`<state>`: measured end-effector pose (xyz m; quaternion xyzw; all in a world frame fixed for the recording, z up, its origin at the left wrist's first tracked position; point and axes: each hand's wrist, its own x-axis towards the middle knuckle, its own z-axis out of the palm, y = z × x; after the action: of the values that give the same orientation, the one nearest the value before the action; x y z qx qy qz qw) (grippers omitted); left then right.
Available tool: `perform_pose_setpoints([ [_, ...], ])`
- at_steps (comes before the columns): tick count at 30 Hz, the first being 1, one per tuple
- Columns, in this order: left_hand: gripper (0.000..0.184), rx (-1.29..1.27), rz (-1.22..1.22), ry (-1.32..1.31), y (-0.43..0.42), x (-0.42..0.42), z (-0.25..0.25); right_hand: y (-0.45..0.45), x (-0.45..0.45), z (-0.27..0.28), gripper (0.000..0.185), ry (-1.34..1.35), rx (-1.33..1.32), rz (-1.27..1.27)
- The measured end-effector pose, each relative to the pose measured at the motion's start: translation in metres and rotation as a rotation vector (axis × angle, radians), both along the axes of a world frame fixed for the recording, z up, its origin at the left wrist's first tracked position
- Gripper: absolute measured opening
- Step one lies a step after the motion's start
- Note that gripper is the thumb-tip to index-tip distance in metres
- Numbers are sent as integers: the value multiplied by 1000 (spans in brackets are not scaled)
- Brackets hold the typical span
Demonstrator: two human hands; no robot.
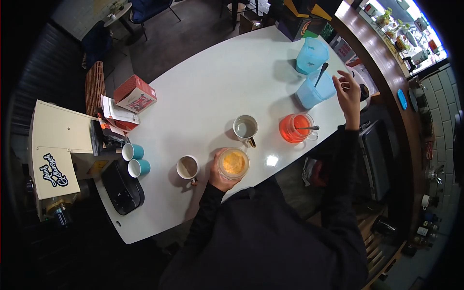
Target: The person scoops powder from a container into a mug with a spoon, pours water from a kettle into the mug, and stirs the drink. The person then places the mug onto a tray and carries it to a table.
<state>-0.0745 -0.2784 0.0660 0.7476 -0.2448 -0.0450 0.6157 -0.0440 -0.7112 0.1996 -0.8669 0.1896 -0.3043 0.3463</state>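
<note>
My left hand (218, 181) is wrapped round a clear jar (233, 163) with orange-yellow contents, near the table's front edge. Just beside the jar stand two mugs, a mug with a gold handle (245, 127) and a mug with pale brown contents (187, 167). My right hand (348, 92) is raised at the right, loosely curled with fingers apart and nothing in it. It is nearest to a light-blue container (314, 91), from which a dark handle (321, 75) sticks out. A glass mug of red liquid (295, 128) with a spoon (308, 128) stands below that container.
A second light-blue container (312, 55) stands behind the first. Two teal paper cups (138, 167), a red-and-white box (136, 94) and a cream machine (63, 150) are at the left of the white table (208, 82). A wooden counter (382, 58) runs along the right.
</note>
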Motion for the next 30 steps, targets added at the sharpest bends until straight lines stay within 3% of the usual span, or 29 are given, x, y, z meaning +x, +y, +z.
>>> perform_pose_setpoints([
  [5,76,45,24,-105,-6,6,-1,-47,41,-36,45,146,-362,-33],
  [16,79,125,-13,-147,-5,7,-10,-42,59,-42,30,70,-235,-110],
  [20,80,104,-32,-144,-6,11,-14,-47,65,-40,29,176,-197,-80],
  [22,80,85,-37,-126,-6,9,-13,-47,66,-45,26,27,-112,2],
  [30,79,84,-25,-140,-8,8,-9,-30,16,5,18,19,-295,144],
])
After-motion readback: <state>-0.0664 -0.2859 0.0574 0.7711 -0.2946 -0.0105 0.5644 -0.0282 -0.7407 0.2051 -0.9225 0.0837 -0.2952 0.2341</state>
